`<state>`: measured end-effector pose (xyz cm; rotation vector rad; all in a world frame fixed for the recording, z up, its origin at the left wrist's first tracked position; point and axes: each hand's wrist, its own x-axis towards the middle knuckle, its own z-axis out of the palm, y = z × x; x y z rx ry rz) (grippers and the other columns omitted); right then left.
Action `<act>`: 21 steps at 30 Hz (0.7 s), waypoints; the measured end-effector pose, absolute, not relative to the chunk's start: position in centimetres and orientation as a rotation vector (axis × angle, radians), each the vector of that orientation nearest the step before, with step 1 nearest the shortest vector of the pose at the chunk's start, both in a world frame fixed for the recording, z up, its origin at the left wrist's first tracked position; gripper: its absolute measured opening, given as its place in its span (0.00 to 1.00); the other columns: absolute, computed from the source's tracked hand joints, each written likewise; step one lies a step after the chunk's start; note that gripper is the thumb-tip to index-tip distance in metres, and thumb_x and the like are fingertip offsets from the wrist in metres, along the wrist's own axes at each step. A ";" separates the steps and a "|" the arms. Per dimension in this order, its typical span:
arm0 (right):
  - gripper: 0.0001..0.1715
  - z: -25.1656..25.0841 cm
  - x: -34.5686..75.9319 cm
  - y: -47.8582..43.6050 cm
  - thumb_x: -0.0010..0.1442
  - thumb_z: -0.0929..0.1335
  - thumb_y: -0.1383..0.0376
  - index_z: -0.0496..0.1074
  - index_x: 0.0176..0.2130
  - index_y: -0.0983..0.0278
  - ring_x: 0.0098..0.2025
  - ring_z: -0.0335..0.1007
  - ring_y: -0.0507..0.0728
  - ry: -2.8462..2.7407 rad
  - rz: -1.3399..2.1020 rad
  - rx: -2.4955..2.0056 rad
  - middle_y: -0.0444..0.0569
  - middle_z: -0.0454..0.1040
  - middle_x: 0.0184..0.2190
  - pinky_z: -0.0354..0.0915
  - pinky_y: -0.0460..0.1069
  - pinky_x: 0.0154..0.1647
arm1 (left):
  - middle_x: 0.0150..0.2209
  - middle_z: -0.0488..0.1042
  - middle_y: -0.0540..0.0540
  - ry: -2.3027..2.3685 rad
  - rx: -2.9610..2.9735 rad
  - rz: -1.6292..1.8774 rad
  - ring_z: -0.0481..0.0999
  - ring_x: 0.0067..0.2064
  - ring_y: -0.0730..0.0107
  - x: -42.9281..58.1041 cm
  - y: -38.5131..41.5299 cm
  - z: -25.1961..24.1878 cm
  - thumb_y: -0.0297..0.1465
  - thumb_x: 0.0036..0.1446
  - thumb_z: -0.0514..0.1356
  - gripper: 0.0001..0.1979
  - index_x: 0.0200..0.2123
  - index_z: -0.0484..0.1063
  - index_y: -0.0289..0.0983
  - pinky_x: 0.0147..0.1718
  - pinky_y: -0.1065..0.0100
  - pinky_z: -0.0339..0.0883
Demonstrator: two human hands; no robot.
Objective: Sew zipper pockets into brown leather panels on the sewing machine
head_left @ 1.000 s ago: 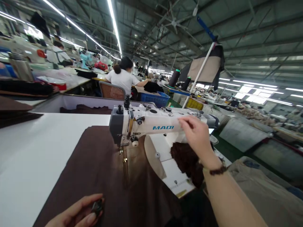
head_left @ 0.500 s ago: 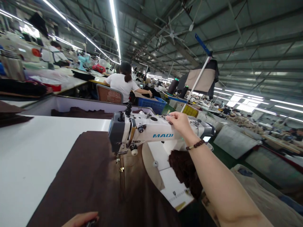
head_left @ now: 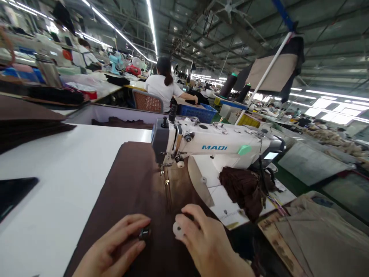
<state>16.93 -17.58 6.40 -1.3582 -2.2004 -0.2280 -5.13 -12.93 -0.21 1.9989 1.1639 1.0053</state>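
Landmark: the white sewing machine (head_left: pixel 213 148), standing at the middle of the white table (head_left: pixel 57 181); every place below is being given from it.
Left hand: the left hand (head_left: pixel 115 250) is resting on the brown fabric (head_left: pixel 135 192) well in front of the machine's needle end, its thumb and forefinger closing together on a small dark part (head_left: pixel 145 233).
Right hand: the right hand (head_left: pixel 207 242) is lying just beside the left, in front of the machine's bed, its fingertips pinching a small white disc (head_left: pixel 178 229) that looks like a bobbin, though it is too small to be sure.
Where the pieces are: the dark part and the white disc are sitting near each other above the fabric, not touching.
Step in hand: judging by the grips, the two small pieces are being brought together, ahead of any stitching.
What it calls for: a fine, steady alignment of disc and dark part, since both are small and half hidden by fingers.
Around: a bunched brown cloth (head_left: pixel 245 190) is sitting under the machine's arm to the right; folded dark fabric (head_left: pixel 31 123) is stacked far left of the machine.
Behind: a person in a white shirt (head_left: pixel 163 90) is sitting at the next station beyond the machine.
In the way: nothing is lying between the hands; the fabric is running under the needle (head_left: pixel 162 169).
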 end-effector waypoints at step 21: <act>0.12 5.3 18.3 -18.2 0.59 0.57 0.72 0.61 0.44 0.66 0.33 0.72 0.55 -2.070 0.077 -1.303 0.53 0.72 0.34 0.68 0.48 0.32 | 0.30 0.73 0.48 0.975 2.261 1.084 0.73 0.29 0.72 2.2 -14.3 6.1 0.32 0.55 0.57 0.06 0.35 0.71 0.37 0.28 0.74 0.68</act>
